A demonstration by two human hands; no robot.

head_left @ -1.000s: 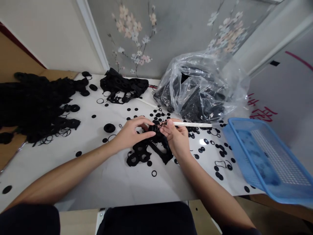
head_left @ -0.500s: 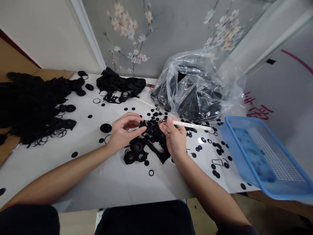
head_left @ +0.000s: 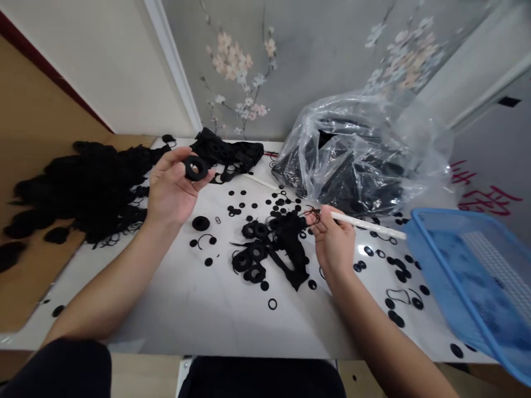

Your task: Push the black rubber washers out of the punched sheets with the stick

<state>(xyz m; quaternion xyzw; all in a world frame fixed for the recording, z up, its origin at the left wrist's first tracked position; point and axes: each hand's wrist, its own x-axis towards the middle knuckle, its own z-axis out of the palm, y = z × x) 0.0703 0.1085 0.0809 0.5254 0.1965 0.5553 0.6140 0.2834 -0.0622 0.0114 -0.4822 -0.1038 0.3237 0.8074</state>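
While the left hand pinches a black ring above the table, the right hand grips a white stick, thin strands at its fingertips; a light hold should keep the ring from bending.

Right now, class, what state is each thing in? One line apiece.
Left hand: raised, gripping black ring
Black ring: held off the table
Right hand: gripping white stick
White stick: held, slanting
Black cluster: lying between the hands
Plastic bag: bulging, black material inside
Blue basket: open-topped
Black discs: scattered
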